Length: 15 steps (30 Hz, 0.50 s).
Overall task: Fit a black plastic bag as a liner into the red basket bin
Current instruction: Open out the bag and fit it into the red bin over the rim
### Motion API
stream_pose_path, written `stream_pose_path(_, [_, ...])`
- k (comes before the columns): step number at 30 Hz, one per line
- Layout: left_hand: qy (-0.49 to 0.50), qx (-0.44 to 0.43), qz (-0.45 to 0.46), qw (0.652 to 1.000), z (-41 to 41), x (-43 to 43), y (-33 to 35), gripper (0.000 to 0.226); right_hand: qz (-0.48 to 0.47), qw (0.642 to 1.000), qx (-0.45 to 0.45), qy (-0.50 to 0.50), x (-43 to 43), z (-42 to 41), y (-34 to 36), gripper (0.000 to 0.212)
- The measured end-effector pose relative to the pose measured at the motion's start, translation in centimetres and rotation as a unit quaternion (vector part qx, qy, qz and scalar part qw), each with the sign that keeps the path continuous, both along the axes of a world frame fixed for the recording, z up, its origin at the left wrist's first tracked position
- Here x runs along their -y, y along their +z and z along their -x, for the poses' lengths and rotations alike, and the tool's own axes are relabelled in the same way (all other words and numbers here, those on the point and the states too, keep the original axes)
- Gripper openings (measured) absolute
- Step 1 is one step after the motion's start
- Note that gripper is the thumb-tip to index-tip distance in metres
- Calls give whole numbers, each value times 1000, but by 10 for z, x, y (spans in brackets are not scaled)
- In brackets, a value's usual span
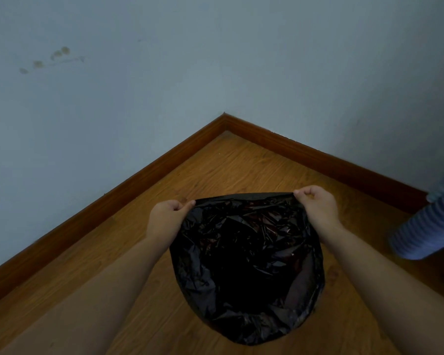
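Left hand (168,213) pinched on the left corner of the bag (246,265) mouth, thumb and fingers closed over the film. Right hand (315,203) pinched likewise on the right corner, knuckles up. Far edge of the mouth drawn fairly straight between the two grips, near edge sagging open toward the body. Below, black crinkled plastic ballooned into a rounded pouch, hanging or draped over the floor (228,165) near the room corner.

No red of the bin anywhere in view; either wholly under the bag or out of frame, impossible to tell which. Roundness of the pouch hints at something beneath, but only hints.

Probably the step of spreading the mouth and seating it over a rim. To do it well: keep both pinches on a single layer only, so the mouth stays open rather than sealed flat. Pull outward evenly, not harder on one side, or the film skews and bunches. Lower with the pouch centred, letting trapped air escape upward instead of pressing it down. Fold the edge out over the rim all round, starting from the far side. Avoid nails digging in: thin film, tears easily under a sharp tug.

Off right, a blue striped cloth (426,231), well apart from the work
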<state>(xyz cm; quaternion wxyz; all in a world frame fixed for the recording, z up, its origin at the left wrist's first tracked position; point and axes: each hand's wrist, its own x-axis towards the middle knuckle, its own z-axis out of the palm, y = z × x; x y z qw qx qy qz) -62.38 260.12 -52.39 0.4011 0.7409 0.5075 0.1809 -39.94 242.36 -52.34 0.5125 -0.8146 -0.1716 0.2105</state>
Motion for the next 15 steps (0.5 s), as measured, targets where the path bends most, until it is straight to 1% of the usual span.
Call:
stream_pose_path(2, [3, 0, -11, 1000, -2, -2, 1, 51, -6, 1000, 6, -2, -3, -3, 0, 15])
stream_pose_path(7, [-11, -37, 22, 999, -7, -1, 0, 51, 27, 999, -16, -15, -6, -7, -11, 20])
stream_pose_path(10, [-22, -22, 11, 999, -6, 0, 0, 49, 31, 999, -14, -12, -6, -8, -12, 20])
stream_pose_path(12, [-31, 1, 0, 1000, -4, 0, 0, 39, 28, 1000, 4, 1, -6, -7, -12, 21])
stream_pose_path(14, [-34, 34, -6, 999, -2, 2, 0, 22, 27, 999, 28, 18, -7, -5, -11, 22])
stream_pose_path(15, [-44, 51, -7, 998, 0, 2, 0, 17, 29, 999, 37, 24, -7, -4, -11, 22])
